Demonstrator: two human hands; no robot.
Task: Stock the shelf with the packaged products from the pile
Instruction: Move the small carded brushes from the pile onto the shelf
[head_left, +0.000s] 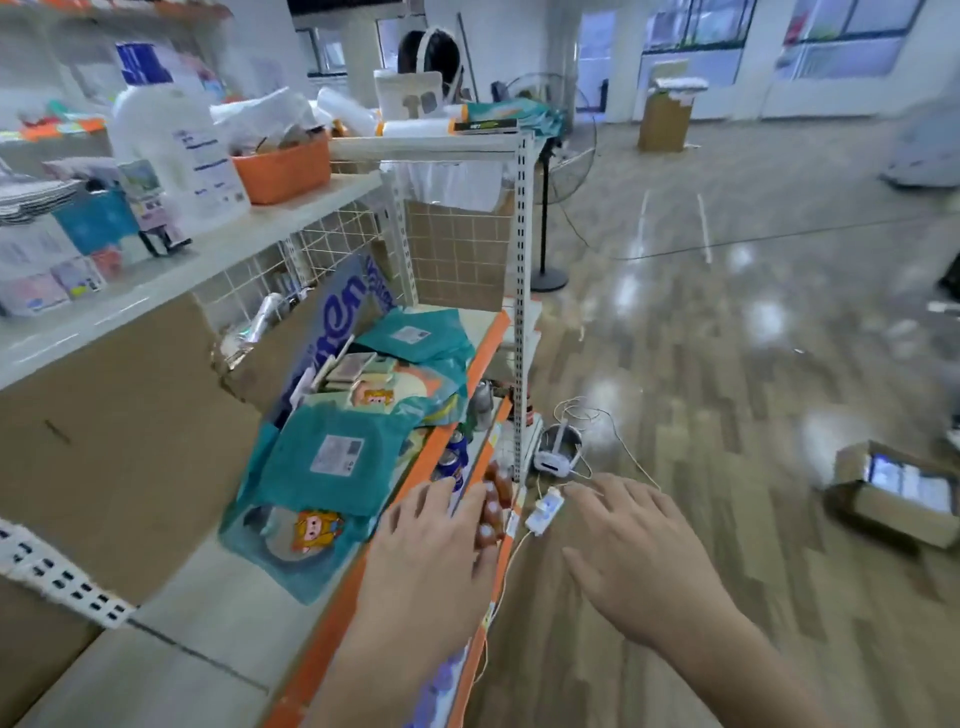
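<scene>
Several teal packages lie on the orange-edged shelf (332, 639): one with a white label (332, 462), one with a cartoon figure (306, 535) near the front, another teal package (415, 338) further back. My left hand (431, 551) hovers over the shelf's front edge, fingers spread, holding nothing. My right hand (639, 540) is out over the wooden floor to the right of the shelf, fingers apart and empty. A cardboard box (893, 493) with packaged goods sits on the floor at the far right.
Small brown bottles (493, 504) and cans (457, 462) stand on a lower shelf under my left hand. A white power strip (543, 512) and cables lie on the floor by the shelf post (522, 312). The upper shelf holds a large white bottle (171, 140) and an orange basket (283, 169). A standing fan (550, 171) is behind.
</scene>
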